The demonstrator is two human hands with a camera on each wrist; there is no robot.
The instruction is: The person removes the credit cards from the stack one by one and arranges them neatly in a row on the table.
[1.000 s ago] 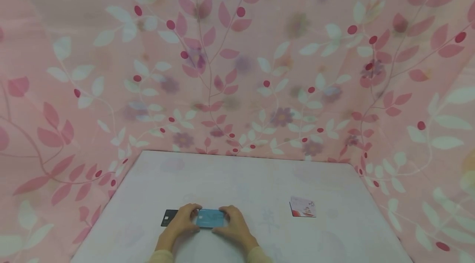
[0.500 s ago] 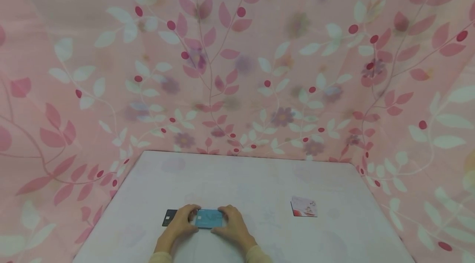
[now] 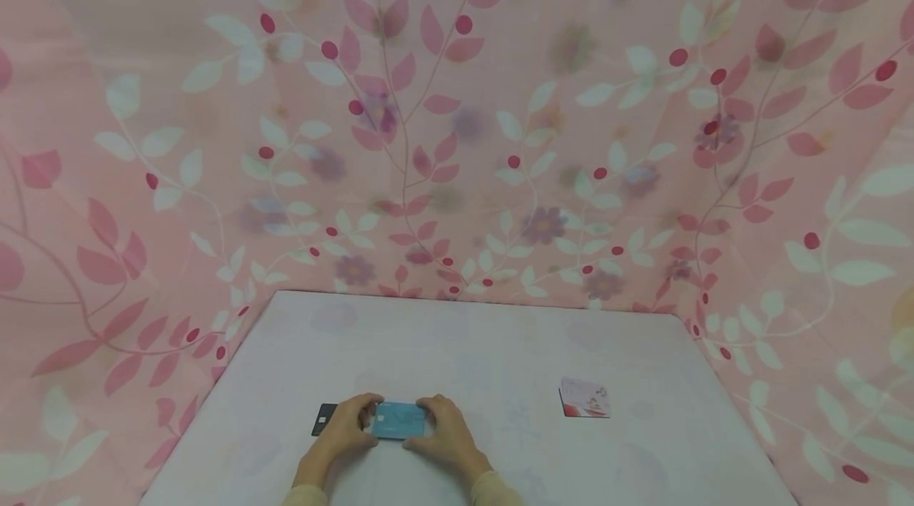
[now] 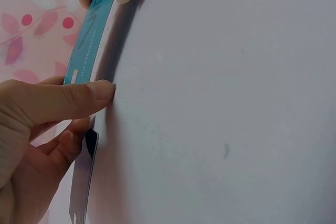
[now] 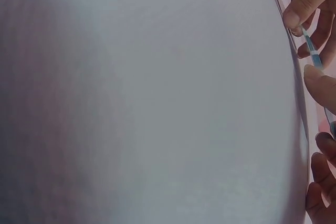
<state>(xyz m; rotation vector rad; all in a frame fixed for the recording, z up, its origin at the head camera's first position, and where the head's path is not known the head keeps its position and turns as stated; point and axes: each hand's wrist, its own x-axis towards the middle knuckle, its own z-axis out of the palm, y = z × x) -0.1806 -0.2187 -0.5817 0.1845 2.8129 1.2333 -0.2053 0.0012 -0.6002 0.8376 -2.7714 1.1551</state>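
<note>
A blue bank card (image 3: 398,420) with a chip and printed digits is held low over the white table, between both hands. My left hand (image 3: 347,425) pinches its left end, thumb on the near edge and fingers at the far edge. At the opposite end, my right hand (image 3: 446,428) grips it the same way. Part of a black chip card (image 3: 323,419) shows on the table behind the left hand, which hides the rest. The left wrist view shows the blue card (image 4: 88,45) above the dark card (image 4: 83,177). Only its narrow edge (image 5: 315,56) appears in the right wrist view.
A small pale card stack (image 3: 584,398) with red and pink print lies on the right part of the white table (image 3: 457,339). Pink floral curtains (image 3: 457,133) enclose the table's back and sides.
Both hands have shifted slightly left with the blue card between them. The black card and the pale stack stay in place.
</note>
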